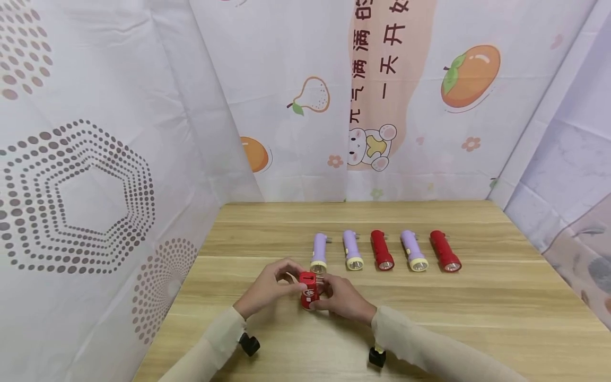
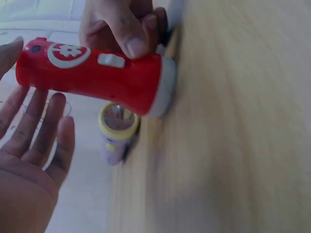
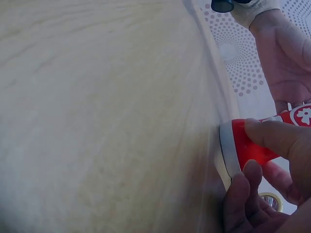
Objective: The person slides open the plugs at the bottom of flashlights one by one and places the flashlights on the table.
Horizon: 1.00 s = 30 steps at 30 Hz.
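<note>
A red flashlight (image 1: pixel 309 297) stands upright between the hands, its white-rimmed lens end down at the tabletop. My right hand (image 1: pixel 346 301) grips it low, thumb and fingers round the wide head. At its upper end, my left hand (image 1: pixel 269 289) holds the tail between thumb and fingertips. Metal plug prongs (image 1: pixel 320 279) stick out from the tail toward the right. The left wrist view shows a white flower emblem (image 2: pixel 69 54) and a pale switch (image 2: pixel 111 60) on the flashlight's side.
Behind the hands lies a row of flashlights: a purple one (image 1: pixel 319 252) nearest the hands, another purple one (image 1: pixel 350 246), a red one (image 1: pixel 380 246), then a purple (image 1: pixel 410 246) and a red (image 1: pixel 443 249). Printed curtains (image 1: pixel 296 159) border the wooden table (image 1: pixel 477 307).
</note>
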Motion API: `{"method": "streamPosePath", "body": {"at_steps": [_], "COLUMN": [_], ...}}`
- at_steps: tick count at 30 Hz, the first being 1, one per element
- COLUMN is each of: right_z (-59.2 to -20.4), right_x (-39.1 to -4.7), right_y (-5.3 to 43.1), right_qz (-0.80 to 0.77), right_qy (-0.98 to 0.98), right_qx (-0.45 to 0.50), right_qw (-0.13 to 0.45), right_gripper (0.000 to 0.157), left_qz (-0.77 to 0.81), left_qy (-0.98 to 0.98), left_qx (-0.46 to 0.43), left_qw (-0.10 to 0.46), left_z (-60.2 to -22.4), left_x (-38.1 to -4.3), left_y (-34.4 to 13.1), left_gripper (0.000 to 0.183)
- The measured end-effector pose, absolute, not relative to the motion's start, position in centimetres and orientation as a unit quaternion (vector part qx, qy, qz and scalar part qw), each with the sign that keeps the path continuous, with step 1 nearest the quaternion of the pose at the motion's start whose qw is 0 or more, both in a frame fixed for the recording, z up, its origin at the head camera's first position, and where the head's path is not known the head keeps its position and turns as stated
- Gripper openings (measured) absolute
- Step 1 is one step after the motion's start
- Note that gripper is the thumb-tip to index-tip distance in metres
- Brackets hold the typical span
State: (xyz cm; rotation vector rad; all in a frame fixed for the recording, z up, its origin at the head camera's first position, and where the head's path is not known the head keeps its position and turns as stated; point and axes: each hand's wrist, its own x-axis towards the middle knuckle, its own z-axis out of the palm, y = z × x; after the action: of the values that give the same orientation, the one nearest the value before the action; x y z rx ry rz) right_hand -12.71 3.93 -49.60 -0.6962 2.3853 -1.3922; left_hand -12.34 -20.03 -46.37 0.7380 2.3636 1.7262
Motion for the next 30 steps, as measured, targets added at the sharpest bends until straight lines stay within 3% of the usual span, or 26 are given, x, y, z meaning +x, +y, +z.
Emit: {"method": "streamPosePath", "body": {"at_steps": [15,30], "right_z": [-49.89,-49.58], "right_x": [-12.58,-12.4], "right_y": [3.8,3.3], "right_qz": [-0.476,-0.462], "right_qy": [0.836,0.838], "right_qx": [-0.234,-0.256], "right_qw": [0.136,0.136], "right_gripper": [0.034,0.038], "left_qz": [0.571,0.57], "left_qy": [0.78,0.781], "left_qx": [0.251,0.256], "left_qw": [0.043,0.013], "left_z": [-47.23,-47.3], "left_x": [-11.91,-11.77], "left_y": [-19.98,-20.38], "left_gripper": [0.03,0.027]}}
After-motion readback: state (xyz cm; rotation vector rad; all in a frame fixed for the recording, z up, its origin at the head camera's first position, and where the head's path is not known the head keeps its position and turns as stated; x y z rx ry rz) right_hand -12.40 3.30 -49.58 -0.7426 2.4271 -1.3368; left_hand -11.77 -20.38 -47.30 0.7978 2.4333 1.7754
